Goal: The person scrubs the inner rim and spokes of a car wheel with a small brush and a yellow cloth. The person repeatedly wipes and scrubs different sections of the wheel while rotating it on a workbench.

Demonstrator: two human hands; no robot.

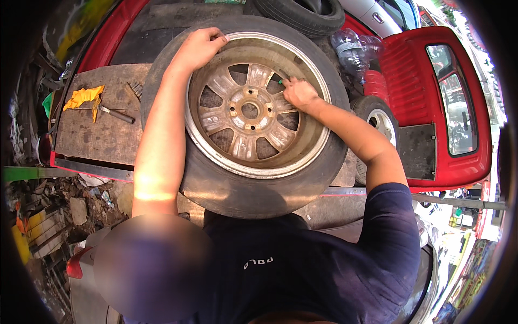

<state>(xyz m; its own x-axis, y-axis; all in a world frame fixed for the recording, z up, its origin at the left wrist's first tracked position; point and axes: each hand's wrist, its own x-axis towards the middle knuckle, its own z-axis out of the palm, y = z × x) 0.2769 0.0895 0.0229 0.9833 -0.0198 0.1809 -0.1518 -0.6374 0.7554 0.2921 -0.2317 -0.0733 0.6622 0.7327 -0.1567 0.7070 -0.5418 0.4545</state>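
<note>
A car wheel, a dirty alloy rim fitted with a black tire, lies flat on the boards in front of me, its hollow side up. At its far left edge, my left hand curls its fingers over the rim's lip. My right hand reaches inside the rim, near the spokes at the upper right. Its fingers are pinched together around something small, with a bit of green showing at the fingertips; the rest is hidden by the fingers.
On the wooden board at left lie a yellow-orange cloth, a dark-handled tool and a brush. Another tire lies beyond the wheel. Clear plastic bottles, a smaller wheel and a red truck cab stand right.
</note>
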